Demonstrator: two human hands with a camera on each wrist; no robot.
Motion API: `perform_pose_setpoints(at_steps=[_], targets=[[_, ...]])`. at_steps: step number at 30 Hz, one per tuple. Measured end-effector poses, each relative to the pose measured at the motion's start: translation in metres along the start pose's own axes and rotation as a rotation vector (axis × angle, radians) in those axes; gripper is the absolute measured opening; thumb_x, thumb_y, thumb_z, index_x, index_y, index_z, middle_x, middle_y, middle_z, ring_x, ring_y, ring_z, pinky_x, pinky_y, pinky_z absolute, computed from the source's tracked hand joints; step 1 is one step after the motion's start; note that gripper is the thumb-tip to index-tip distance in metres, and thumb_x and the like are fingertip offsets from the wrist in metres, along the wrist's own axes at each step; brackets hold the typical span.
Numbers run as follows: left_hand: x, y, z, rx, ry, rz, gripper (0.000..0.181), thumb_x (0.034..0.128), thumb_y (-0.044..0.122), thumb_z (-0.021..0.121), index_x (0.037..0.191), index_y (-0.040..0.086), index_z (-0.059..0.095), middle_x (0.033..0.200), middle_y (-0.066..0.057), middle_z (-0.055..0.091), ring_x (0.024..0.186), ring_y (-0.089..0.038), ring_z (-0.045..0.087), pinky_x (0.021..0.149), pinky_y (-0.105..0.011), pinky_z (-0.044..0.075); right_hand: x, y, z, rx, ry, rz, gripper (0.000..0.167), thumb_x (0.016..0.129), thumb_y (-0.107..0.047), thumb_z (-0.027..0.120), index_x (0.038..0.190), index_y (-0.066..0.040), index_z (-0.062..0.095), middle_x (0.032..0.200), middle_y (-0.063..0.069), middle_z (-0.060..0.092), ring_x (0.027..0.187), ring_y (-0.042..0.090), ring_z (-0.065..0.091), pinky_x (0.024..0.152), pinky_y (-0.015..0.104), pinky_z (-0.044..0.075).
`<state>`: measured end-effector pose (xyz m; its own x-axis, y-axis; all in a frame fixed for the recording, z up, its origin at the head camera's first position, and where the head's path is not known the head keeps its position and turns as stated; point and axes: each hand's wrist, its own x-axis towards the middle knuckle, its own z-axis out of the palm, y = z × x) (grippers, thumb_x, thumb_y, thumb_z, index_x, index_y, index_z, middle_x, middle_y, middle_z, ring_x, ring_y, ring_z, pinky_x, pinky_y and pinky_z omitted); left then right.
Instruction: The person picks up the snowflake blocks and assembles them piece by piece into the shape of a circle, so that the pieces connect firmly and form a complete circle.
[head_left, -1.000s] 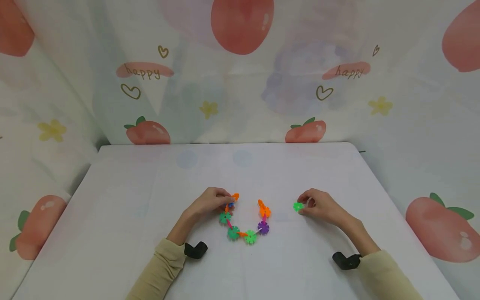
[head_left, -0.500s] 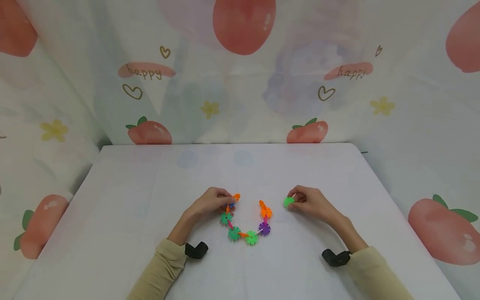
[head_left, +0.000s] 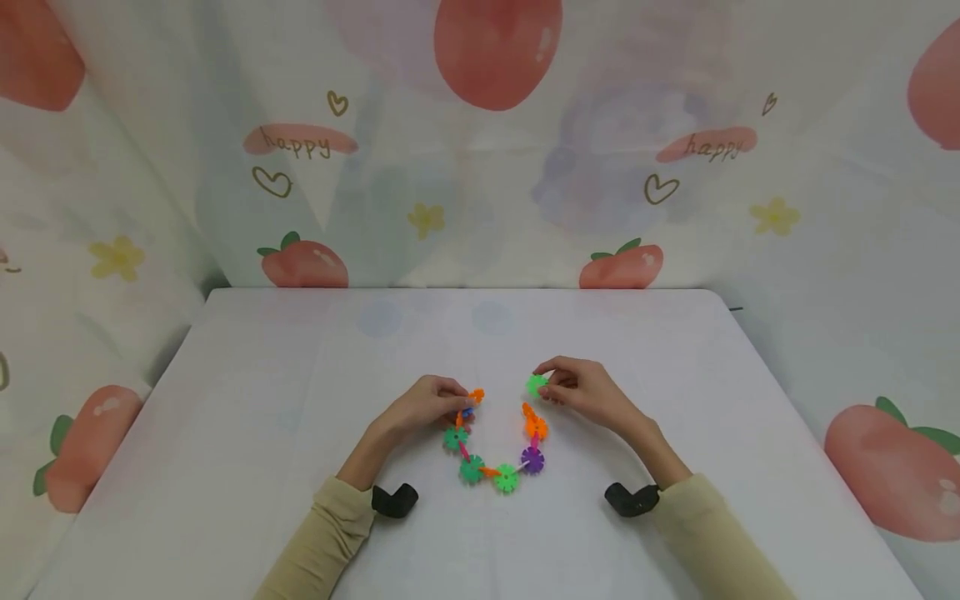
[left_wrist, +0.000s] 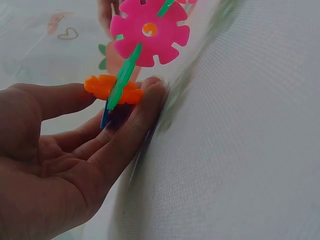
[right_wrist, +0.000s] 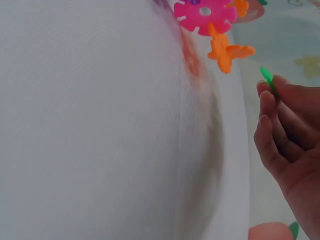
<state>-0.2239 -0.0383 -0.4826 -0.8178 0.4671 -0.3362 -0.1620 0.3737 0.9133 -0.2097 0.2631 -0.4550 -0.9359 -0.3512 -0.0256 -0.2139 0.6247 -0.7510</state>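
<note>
A U-shaped chain of interlocking snowflake discs lies on the table, in green, orange, purple and pink. At its left end my left hand pinches an orange disc between thumb and fingers. A pink disc joined by a green one shows beyond it in the left wrist view. My right hand pinches a light green snowflake disc by its edge. That disc is just above the chain's right end, whose orange discs appear apart from it in the right wrist view.
The table has a white cloth. Printed fabric with fruit and hearts stands behind and at both sides. A black wrist mount sits on the left wrist and another mount on the right.
My right hand has moved left and slightly away from the body with the light green disc, from the right of the chain to its right end. My left hand keeps its hold.
</note>
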Motion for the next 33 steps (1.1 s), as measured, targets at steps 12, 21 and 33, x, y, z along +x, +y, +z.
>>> perform_pose_setpoints(at_steps=[12, 21, 33], targets=[[-0.001, 0.001, 0.001, -0.008, 0.005, 0.029, 0.027, 0.0986, 0.022, 0.069, 0.115, 0.001, 0.071, 0.091, -0.007, 0.077, 0.071, -0.013, 0.063, 0.069, -0.025, 0.056, 0.028, -0.020, 0.029, 0.031, -0.061, -0.019, 0.023, 0.098, -0.008, 0.066, 0.119, -0.007, 0.076, 0.092, 0.002, 0.077, 0.083, 0.016, 0.070, 0.075, 0.024, 0.056], [0.001, -0.002, -0.001, -0.032, -0.031, 0.058, 0.031, 0.0956, 0.022, 0.072, 0.117, 0.001, 0.072, 0.088, -0.009, 0.078, 0.073, -0.014, 0.071, 0.072, -0.027, 0.058, 0.034, -0.026, 0.038, 0.126, -0.135, -0.036, 0.025, 0.100, -0.010, 0.065, 0.122, -0.005, 0.075, 0.104, 0.009, 0.077, 0.083, 0.023, 0.069, 0.074, 0.024, 0.055], [0.000, -0.001, 0.003, -0.067, -0.018, 0.129, 0.022, 0.0952, 0.008, 0.072, 0.112, -0.006, 0.075, 0.084, -0.016, 0.078, 0.070, -0.020, 0.076, 0.066, -0.029, 0.061, 0.040, -0.025, 0.042, 0.158, -0.186, -0.010, 0.025, 0.101, -0.012, 0.064, 0.122, -0.005, 0.076, 0.104, 0.010, 0.078, 0.079, 0.018, 0.063, 0.070, 0.023, 0.049]])
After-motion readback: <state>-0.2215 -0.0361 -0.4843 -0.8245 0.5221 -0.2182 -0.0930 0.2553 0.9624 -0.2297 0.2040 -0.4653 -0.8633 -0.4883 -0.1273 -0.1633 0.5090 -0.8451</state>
